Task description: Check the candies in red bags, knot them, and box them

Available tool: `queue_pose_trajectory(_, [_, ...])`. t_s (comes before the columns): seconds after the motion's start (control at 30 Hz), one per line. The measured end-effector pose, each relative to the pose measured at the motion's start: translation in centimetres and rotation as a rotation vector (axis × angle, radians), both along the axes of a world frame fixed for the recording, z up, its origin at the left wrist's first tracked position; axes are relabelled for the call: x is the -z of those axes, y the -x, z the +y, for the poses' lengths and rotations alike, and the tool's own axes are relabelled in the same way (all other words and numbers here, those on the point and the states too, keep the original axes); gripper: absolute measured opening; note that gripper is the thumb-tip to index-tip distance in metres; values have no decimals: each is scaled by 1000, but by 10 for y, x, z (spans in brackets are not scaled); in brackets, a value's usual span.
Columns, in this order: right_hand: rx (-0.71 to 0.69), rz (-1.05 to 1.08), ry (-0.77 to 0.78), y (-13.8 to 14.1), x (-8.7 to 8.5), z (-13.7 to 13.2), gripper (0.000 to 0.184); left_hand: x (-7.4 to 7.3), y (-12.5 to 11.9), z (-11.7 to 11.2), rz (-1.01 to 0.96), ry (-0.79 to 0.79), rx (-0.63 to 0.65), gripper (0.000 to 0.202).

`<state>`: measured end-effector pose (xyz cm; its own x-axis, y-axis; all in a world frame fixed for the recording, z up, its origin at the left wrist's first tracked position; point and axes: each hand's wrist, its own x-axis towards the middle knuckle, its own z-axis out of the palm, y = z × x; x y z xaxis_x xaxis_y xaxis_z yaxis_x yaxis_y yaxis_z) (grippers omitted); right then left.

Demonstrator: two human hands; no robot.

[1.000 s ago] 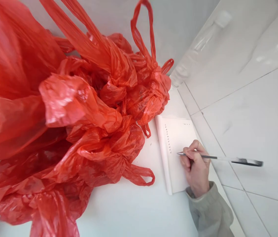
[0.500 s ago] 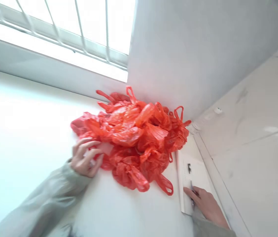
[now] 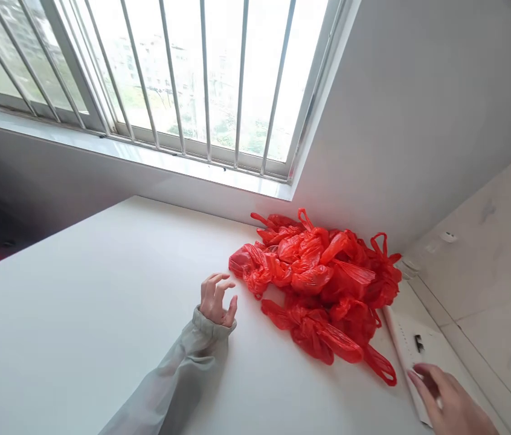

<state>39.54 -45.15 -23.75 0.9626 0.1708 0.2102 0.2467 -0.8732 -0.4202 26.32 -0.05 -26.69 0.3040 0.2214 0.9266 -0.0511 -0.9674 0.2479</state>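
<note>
Red plastic bags (image 3: 323, 281) lie in one crumpled heap on the white table (image 3: 78, 302), in the far right corner where the grey wall meets the tiled wall. Their handles stick out on several sides, and one loop points toward the near edge. The left hand (image 3: 217, 299) hovers just beside the left end of the heap; its grip is released, the fingers are curled and spread, and they hold nothing. A pale grey sleeve (image 3: 178, 374) covers the arm up to the wrist. The right hand (image 3: 446, 399) rests at the lower right, with its fingertips on a white notepad (image 3: 407, 347) that lies just beside the heap, along the tiled wall. This hand is flat and loose and it grasps nothing. A small dark thing lies on the notepad, too small to tell. Behind the table, a window with white bars (image 3: 205, 78) lets in bright light.
</note>
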Motion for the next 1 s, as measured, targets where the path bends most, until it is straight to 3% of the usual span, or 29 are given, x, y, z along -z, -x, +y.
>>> queue_pose_trajectory(0.13, [-561, -150, -200, 54, -36, 165, 23, 1, 16, 19, 46, 61, -11, 32])
queue_pose_trajectory(0.2, [-724, -111, -118, 70, -44, 244, 14, 3, 21, 20, 56, 92, -1, 32])
queue_pose_trajectory(0.23, [-680, -117, -74, 73, -44, 276, 14, 4, 24, 20, 59, 104, 7, 32])
queue_pose_trajectory(0.27, [-595, -122, -64, 73, -43, 302, 28, 5, 25, 19, 62, 114, 17, 32])
queue_pose_trajectory(0.33, [-506, -131, -85, 67, -37, 332, 43, 7, 28, 16, 68, 126, 40, 32])
queue_pose_trajectory(0.43, [-487, -125, -184, 58, -33, 338, 34, 8, 30, 11, 73, 127, 91, 32])
queue_pose_trajectory(0.57, [-509, -110, -385, 70, -44, 307, 14, 6, 29, -7, 57, 129, 234, 47])
queue_pose_trajectory(0.73, [-518, 13, -581, 94, -57, 265, 32, 1, 30, -47, 136, 199, 488, 70])
queue_pose_trajectory(0.9, [-466, 88, -677, 94, -38, 228, 25, 0, 37, -68, 274, 292, 654, 65])
queue_pose_trajectory(1.0, [-441, 77, -692, 93, -24, 212, 25, -3, 39, -70, 330, 292, 710, 74])
